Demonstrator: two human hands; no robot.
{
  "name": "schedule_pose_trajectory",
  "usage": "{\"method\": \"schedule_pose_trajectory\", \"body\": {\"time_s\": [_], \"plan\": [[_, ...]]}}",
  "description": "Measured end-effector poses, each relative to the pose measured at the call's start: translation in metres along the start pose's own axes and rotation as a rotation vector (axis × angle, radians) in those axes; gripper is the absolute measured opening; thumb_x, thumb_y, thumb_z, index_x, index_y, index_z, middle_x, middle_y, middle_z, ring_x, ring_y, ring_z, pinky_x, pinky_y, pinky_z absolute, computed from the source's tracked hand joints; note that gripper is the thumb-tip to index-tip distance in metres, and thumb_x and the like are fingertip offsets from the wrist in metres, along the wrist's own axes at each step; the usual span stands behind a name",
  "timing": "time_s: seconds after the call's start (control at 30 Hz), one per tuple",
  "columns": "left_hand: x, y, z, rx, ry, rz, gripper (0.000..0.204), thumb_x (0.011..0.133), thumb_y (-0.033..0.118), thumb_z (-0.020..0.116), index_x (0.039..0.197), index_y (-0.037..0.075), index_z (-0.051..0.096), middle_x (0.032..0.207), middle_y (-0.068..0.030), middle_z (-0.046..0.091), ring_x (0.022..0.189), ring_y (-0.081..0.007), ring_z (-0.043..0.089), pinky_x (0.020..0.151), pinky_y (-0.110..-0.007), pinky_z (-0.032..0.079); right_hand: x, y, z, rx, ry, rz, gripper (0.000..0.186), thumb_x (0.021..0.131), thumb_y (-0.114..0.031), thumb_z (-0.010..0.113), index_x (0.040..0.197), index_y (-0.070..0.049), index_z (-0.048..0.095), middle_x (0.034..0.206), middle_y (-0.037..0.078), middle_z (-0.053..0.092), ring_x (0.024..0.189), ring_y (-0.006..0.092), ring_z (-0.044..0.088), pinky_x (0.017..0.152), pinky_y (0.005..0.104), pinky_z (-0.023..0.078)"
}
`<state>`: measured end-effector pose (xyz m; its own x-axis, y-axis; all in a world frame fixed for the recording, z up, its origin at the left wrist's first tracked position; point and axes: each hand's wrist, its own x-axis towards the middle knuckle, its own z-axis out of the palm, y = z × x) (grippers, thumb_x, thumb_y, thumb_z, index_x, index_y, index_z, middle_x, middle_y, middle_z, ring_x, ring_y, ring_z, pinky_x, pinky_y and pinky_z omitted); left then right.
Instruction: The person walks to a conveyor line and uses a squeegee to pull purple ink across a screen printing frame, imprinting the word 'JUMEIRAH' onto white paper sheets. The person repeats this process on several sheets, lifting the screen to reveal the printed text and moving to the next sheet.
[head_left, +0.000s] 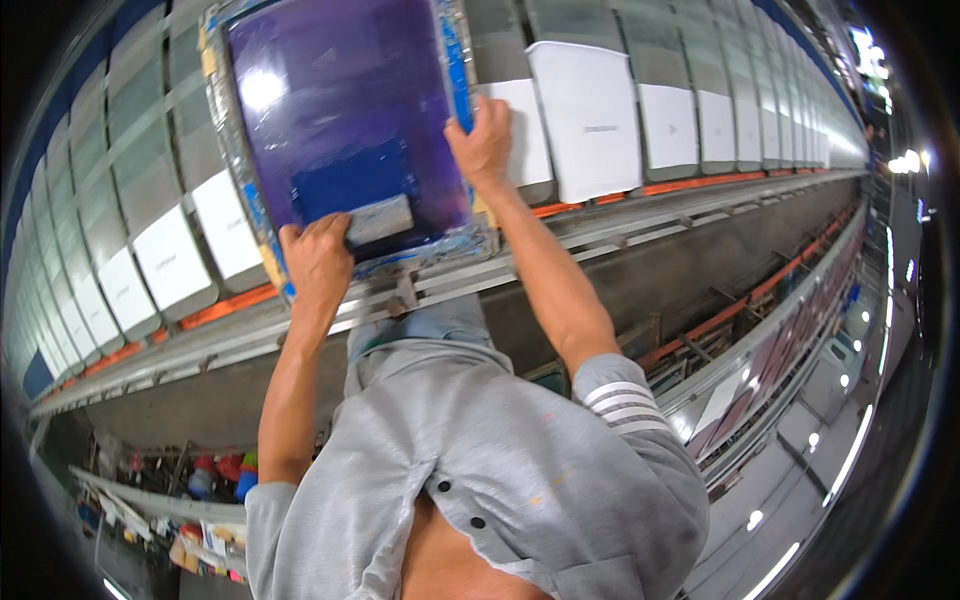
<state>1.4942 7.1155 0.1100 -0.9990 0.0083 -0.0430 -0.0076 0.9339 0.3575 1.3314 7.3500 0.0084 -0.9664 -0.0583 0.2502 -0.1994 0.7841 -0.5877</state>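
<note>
A screen-printing frame (455, 62) with tape-covered edges lies in front of me, its purple mesh (335, 85) carrying a dark blue rectangle of ink (350, 175). Near the lower edge of the mesh, my left hand (318, 262) is closed on the left end of a grey squeegee (382, 220). The squeegee lies slightly tilted along the near side of the blue patch. My right hand (482, 145) grips the right side of the frame, thumb toward the mesh. What lies under the frame is hidden.
White fabric pieces (585, 120) with small prints lie on a long row of grey boards to both sides. A metal rail (640, 228) runs along the near edge. Coloured containers (205, 475) stand at lower left; another long table (740, 375) is at right.
</note>
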Motion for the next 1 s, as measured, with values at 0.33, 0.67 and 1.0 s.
{"method": "schedule_pose_trajectory", "body": {"time_s": [0.33, 0.67, 1.0], "plan": [[0.0, -0.013, 0.003, 0.022, -0.065, -0.017, 0.009, 0.074, 0.006, 0.066, 0.079, 0.012, 0.07, 0.081, -0.006, 0.071, 0.08, -0.0241, 0.07, 0.08, -0.044, 0.038, 0.003, 0.024, 0.007, -0.209, -0.039, -0.135, 0.054, 0.083, -0.03, 0.08, 0.124, 0.0, 0.064, 0.109, 0.02, 0.062, 0.109, 0.0393, 0.058, 0.097, 0.0509, 0.047], [-0.025, -0.007, 0.02, 0.001, 0.047, 0.01, 0.011, 0.075, 0.006, 0.062, 0.084, 0.009, 0.068, 0.085, -0.007, 0.069, 0.083, -0.0225, 0.069, 0.079, -0.041, 0.038, 0.0, 0.001, -0.003, -0.338, -0.066, -0.186, 0.064, 0.095, -0.047, 0.07, 0.137, -0.001, 0.06, 0.121, 0.021, 0.059, 0.114, 0.0375, 0.055, 0.098, 0.0494, 0.045], [0.111, -0.049, -0.015, 0.099, -0.09, -0.038, 0.018, 0.076, 0.008, 0.067, 0.088, 0.013, 0.08, 0.079, -0.0128, 0.074, 0.075, -0.0326, 0.072, 0.078, -0.046, 0.046, 0.054, -0.119, -0.012, -0.144, -0.704, -0.635, 0.028, 0.078, -0.019, 0.079, 0.103, -0.008, 0.073, 0.101, 0.006, 0.07, 0.105, 0.0286, 0.062, 0.086, 0.0439, 0.048]]}}
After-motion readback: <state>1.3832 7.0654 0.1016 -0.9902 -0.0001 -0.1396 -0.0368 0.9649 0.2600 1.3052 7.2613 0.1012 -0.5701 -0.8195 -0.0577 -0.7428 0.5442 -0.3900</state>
